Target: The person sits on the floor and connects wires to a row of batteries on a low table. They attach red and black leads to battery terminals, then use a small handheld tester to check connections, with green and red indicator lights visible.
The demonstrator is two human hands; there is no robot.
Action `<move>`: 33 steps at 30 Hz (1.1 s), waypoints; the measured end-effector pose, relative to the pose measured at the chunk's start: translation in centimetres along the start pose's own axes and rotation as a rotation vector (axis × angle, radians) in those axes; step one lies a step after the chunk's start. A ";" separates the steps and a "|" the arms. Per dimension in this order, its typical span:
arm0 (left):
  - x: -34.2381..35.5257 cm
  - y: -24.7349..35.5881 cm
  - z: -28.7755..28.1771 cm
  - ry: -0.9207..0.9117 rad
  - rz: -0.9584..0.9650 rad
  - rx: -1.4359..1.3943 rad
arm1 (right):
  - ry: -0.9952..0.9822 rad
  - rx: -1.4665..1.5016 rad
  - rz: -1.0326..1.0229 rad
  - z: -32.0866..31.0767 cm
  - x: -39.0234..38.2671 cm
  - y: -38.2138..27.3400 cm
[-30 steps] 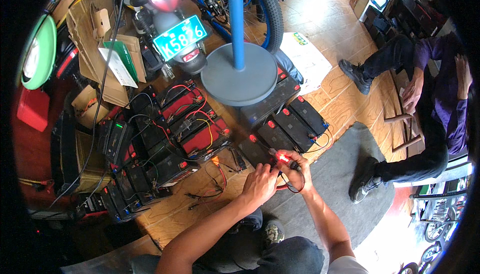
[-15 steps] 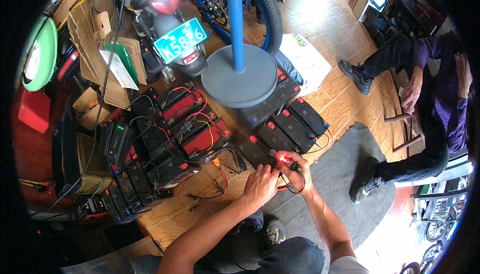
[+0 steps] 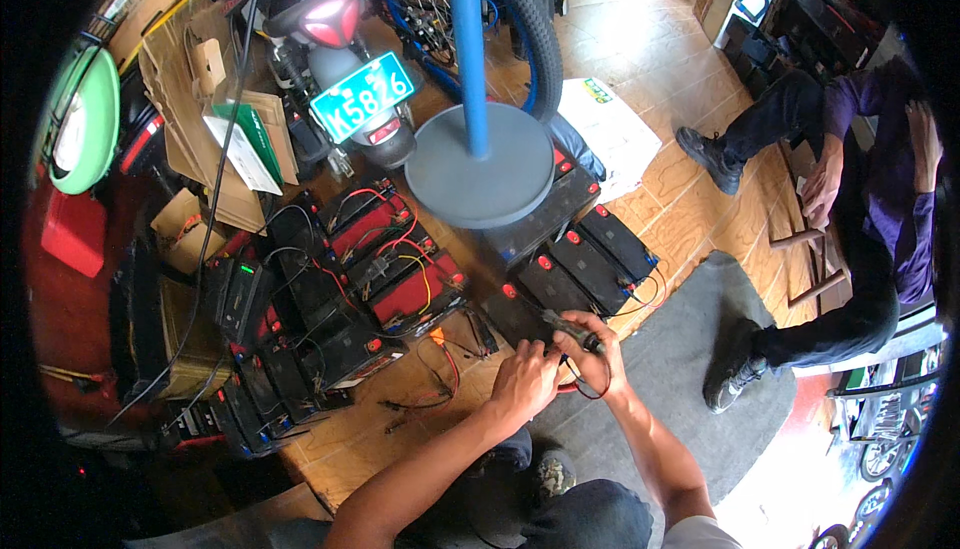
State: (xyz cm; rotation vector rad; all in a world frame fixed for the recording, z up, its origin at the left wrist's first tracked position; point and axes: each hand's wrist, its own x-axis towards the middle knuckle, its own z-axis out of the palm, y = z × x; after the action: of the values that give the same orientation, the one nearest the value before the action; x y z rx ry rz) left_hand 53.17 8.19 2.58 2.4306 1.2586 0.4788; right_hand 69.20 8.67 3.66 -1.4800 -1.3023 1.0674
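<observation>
My right hand (image 3: 606, 351) is closed around a dark pen-shaped tester (image 3: 574, 329) with a thin lead looping below it. The tester's tip points left, over the near end of a black battery (image 3: 513, 315) with a red terminal cap. Beside it, my left hand (image 3: 522, 379) has its fingers pinched together by the battery's near edge; what they hold, if anything, is hidden. Several similar batteries (image 3: 582, 267) stand in a row just beyond, some with thin wires at their ends.
On the left are wired batteries (image 3: 395, 294) and a black charger (image 3: 240, 299) with a green light. A round grey base (image 3: 480, 184) carries a blue pole. Behind it stands a scooter (image 3: 345, 59). A seated person (image 3: 880, 189) is at right, one shoe on a grey mat (image 3: 690, 349).
The red glow on the tester has gone out. Both hands stay nearly in place, while the view has shifted slightly.
</observation>
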 end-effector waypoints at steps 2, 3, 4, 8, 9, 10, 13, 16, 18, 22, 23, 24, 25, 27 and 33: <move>0.0 0.1 -0.2 -0.006 -0.017 0.012 | 0.090 0.049 0.029 0.3 -0.3 -0.7; 0.0 0.1 -0.3 -0.010 -0.027 0.016 | 0.152 -0.022 0.004 0.5 -0.4 -0.9; 0.1 0.2 -0.4 -0.018 -0.032 0.009 | 0.169 -0.030 -0.052 0.7 -0.4 -1.1; 0.2 0.3 -0.7 -0.033 -0.018 0.020 | 0.231 -0.167 -0.143 1.1 -0.2 -0.9; 0.1 0.4 -0.7 -0.029 -0.026 0.026 | 0.245 -0.203 -0.153 1.2 -0.1 -0.8; 0.1 0.4 -0.6 -0.024 -0.036 0.031 | 0.234 -0.196 -0.139 1.2 -0.2 -0.6; 0.1 0.2 -0.2 -0.008 -0.040 0.017 | 0.229 -0.222 -0.198 1.1 -0.1 -0.2; 0.1 0.0 0.1 -0.016 -0.055 -0.054 | 0.223 -0.209 -0.212 1.2 -0.1 -0.1; 0.1 0.0 0.0 -0.004 -0.041 -0.041 | 0.216 -0.213 -0.261 1.2 -0.2 -0.1; 0.0 0.2 -0.5 -0.032 -0.047 -0.015 | 0.196 -0.237 -0.276 1.1 0.0 -0.2; 0.0 0.2 -0.6 -0.056 -0.039 0.003 | 0.192 -0.221 -0.283 1.1 0.1 -0.3; 0.0 0.2 -0.6 -0.061 -0.029 0.011 | 0.184 -0.215 -0.281 1.1 0.2 -0.4; 0.1 0.2 -0.6 -0.066 -0.017 0.019 | 0.183 -0.215 -0.271 1.1 0.2 -0.4; 0.1 0.2 -0.5 -0.049 -0.032 0.016 | 0.187 -0.219 -0.287 1.2 0.2 -0.6; 0.1 0.1 0.1 -0.025 -0.039 0.014 | 0.210 -0.057 -0.135 1.5 -0.3 -0.4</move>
State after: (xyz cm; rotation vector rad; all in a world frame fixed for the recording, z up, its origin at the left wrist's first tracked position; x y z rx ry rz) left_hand 53.34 8.25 2.56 2.4108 1.3009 0.4282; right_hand 67.65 8.52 3.64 -1.4806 -1.2719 0.7712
